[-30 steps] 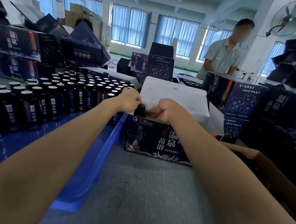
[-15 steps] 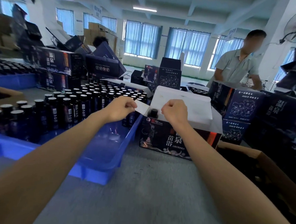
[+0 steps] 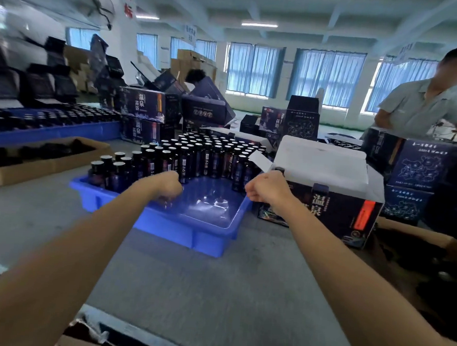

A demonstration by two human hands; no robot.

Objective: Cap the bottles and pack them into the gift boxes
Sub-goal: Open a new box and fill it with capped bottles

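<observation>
Gift box (image 3: 334, 214) sits open, flaps up. Blue tray (image 3: 212, 238) lies just left of it, bottles (image 3: 196, 157) crowding its far end. Left hand (image 3: 165, 186) has swung off the flap, now over the tray; right hand (image 3: 264, 187) is off its flap too. Both are curled fists, nothing visible inside.

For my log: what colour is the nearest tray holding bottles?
The tray is blue; the head view, the only one, shows it clearly.

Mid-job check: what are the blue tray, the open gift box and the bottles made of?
Blue tray: moulded plastic, glossy; its floor reflects light. Open gift box: printed cardboard, plain white inside, with folded flaps. Bottles: dark and shiny, glass or plastic, I cannot tell; silvery tops.
</observation>
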